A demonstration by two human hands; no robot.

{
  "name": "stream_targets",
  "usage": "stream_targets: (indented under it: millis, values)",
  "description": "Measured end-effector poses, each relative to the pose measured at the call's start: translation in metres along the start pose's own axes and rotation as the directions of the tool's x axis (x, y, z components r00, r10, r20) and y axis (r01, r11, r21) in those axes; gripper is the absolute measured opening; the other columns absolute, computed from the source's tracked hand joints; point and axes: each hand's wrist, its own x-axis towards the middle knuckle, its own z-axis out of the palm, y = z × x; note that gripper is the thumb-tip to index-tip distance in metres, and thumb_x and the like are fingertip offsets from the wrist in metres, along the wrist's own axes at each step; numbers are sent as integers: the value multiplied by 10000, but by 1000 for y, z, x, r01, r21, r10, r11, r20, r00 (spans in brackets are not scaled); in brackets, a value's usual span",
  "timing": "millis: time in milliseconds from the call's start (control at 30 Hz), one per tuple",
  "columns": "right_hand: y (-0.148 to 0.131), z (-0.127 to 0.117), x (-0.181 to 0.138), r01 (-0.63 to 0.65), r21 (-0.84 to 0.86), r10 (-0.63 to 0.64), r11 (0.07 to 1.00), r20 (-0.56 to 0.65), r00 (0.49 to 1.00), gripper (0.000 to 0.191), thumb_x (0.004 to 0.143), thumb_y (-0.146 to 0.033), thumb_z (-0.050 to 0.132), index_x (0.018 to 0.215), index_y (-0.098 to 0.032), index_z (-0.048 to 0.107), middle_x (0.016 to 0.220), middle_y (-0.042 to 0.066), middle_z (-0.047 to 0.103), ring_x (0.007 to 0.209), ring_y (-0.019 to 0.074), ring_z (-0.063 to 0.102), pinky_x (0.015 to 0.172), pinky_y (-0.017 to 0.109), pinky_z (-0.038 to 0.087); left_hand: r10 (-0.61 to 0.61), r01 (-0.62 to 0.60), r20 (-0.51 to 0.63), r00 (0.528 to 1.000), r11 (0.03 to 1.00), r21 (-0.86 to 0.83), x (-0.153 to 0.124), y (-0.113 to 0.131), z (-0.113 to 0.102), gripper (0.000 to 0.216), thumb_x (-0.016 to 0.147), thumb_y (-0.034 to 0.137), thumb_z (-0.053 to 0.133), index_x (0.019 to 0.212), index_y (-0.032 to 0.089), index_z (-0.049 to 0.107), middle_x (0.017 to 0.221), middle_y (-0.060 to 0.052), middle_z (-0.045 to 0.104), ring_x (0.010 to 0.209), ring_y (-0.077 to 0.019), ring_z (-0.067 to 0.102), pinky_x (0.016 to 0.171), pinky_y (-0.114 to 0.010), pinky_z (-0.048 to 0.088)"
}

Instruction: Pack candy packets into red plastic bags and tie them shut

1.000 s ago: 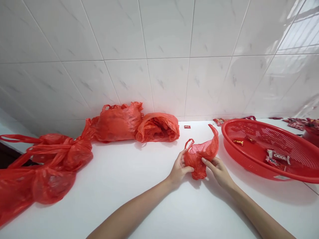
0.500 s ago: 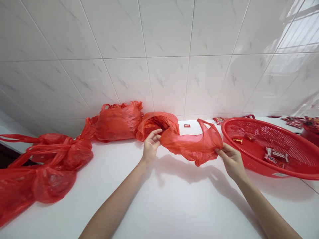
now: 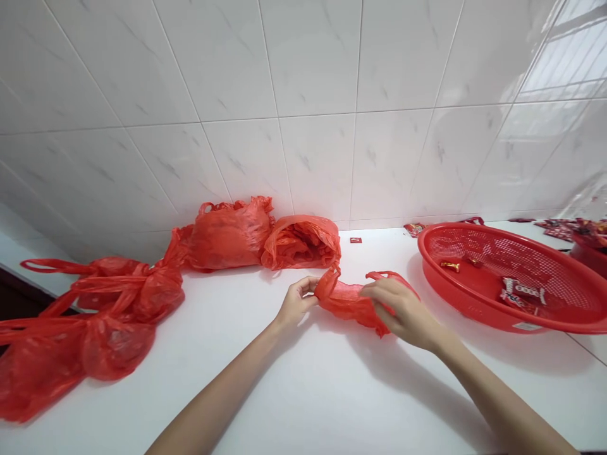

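Observation:
My left hand [image 3: 296,304] pinches the left side of a thin red plastic bag [image 3: 348,304], near one of its handle loops. This bag hangs just over the white tabletop, its mouth partly spread. My right hand [image 3: 401,309] is at the bag's right side, fingers bent over the rim beside the other handle; its fingertips are partly hidden by the plastic. Behind the left hand lies an open red bag [image 3: 303,243] full of crumpled red plastic. A fuller red bag [image 3: 232,235] sits to its left, against the wall.
Several knotted red bags [image 3: 118,344] line the left side. On the right stands a red perforated basket [image 3: 474,297] with a few wrapped sweets [image 3: 524,292]. A small red packet [image 3: 355,240] lies near the tiled wall [image 3: 313,164]. More red packets [image 3: 557,229] are at the far right.
Both hands have lowered the bag toward the table. My right hand has moved left, from the bag's right end to its mouth. The left hand still pinches the left side.

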Motion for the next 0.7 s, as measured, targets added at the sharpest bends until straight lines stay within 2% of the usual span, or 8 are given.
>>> stream_targets:
  millis: [100, 200, 300, 400, 533, 567, 633, 700]
  values:
    - [-5, 18, 3, -66, -65, 81, 996, 255, 963, 296, 896, -94, 368, 888, -219, 636, 744, 40, 657, 634, 176, 547, 644, 310, 423, -13, 13, 3, 1000, 1000, 10, -4, -1, 3, 296, 586, 140, 674, 867, 193, 751, 905, -50, 765, 860, -215, 664, 804, -318, 522]
    - [-4, 31, 0, -126, -146, 175, 981, 393, 903, 248, 844, -37, 396, 765, -206, 559, 699, 15, 608, 545, 135, 441, 543, 272, 261, -20, 21, -40, 999, 1000, 20, -8, 0, 3, 259, 604, 159, 679, 852, 188, 745, 906, -54, 762, 859, -219, 668, 800, -322, 530]
    - [0, 36, -4, -203, -309, 319, 929, 391, 863, 233, 808, 4, 468, 691, -194, 505, 647, 12, 578, 515, 128, 440, 537, 282, 208, -31, 33, -104, 994, 999, 19, -10, -1, 1, 246, 599, 169, 674, 837, 185, 736, 880, -51, 750, 838, -214, 663, 794, -326, 540]
    - [3, 35, -4, -290, -430, 444, 855, 318, 838, 160, 790, -38, 597, 828, -193, 601, 768, 57, 660, 511, 139, 493, 519, 289, 220, -17, 22, -207, 978, 999, 25, -11, 0, 0, 252, 584, 155, 628, 818, 195, 710, 870, -47, 725, 853, -220, 662, 801, -340, 546]
    - [0, 32, 1, -336, -547, 564, 767, 325, 759, 301, 784, -251, 742, 1068, -180, 671, 964, 147, 715, 582, 200, 596, 480, 298, 261, 305, -278, -264, 915, 951, 134, -19, 18, 12, 230, 648, 138, 597, 836, 227, 694, 921, -45, 695, 941, -230, 652, 891, -364, 531]
    - [-3, 32, 2, -338, -568, 580, 751, 323, 747, 370, 794, -278, 741, 1140, -170, 665, 1036, 172, 715, 589, 205, 610, 472, 299, 272, 426, -392, -199, 883, 900, 189, -23, 26, 18, 209, 690, 137, 594, 842, 232, 702, 911, -48, 695, 925, -232, 652, 883, -366, 531]
    - [-7, 34, 5, -332, -587, 579, 738, 298, 759, 519, 828, -278, 700, 1323, -162, 592, 1259, 225, 660, 579, 192, 622, 452, 293, 295, 556, -563, 112, 824, 781, 271, -31, 42, 35, 212, 769, 124, 565, 848, 238, 725, 878, -61, 709, 859, -233, 659, 834, -367, 535]
    - [-11, 37, 6, -316, -596, 553, 738, 264, 791, 560, 874, -224, 611, 1424, -174, 520, 1441, 254, 547, 568, 177, 630, 447, 290, 351, 456, -659, 512, 727, 672, 338, -35, 56, 54, 270, 814, 110, 526, 907, 239, 744, 917, -81, 729, 864, -241, 671, 840, -374, 533]
